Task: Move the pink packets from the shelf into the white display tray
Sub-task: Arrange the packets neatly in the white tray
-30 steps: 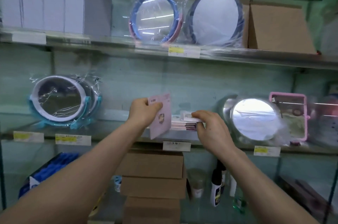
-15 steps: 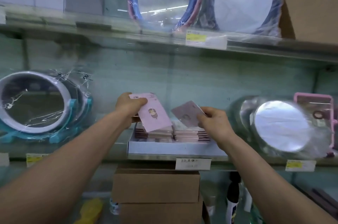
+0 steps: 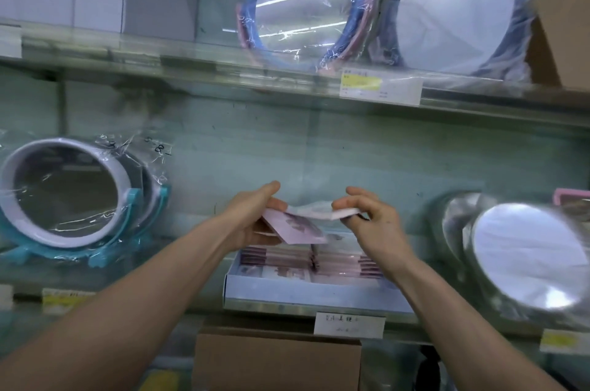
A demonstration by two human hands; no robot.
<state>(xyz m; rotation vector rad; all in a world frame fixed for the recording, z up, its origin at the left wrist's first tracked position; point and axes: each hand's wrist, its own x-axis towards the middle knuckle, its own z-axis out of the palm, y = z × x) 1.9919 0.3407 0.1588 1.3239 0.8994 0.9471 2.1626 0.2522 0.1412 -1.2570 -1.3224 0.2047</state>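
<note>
Pink card, blurred by motion, lies in the left hand (image 3: 252, 220). The thumb rests across the top of a pink packet (image 3: 295, 228) and the fingers curl beneath it. A paler edge shows underneath, perhaps a second packet, though that cannot be told. Just beside it, the right hand (image 3: 375, 224) pinches the end of a pale packet (image 3: 319, 211) between thumb and curled fingers, with the forefinger raised above. The two packets nearly meet in the air, directly over the white display tray (image 3: 314, 294).

The tray sits at the front of the glass shelf (image 3: 271, 307) and already holds two stacks of pink packets (image 3: 287, 258) side by side, so the job looks well along. These last ones seem ready to go down on top.

The right hand's hold is the weak point. It grips only one end, so the thin packet could droop or slip free. If released too far forward, it would likely clear the tray's low front wall and drop toward the cardboard box (image 3: 276, 358) below. The stacks look uneven, and a packet laid askew may slide off them. The right forearm is also near the wrapped steel mirror (image 3: 523, 258), which a careless swing outward could knock.
</note>
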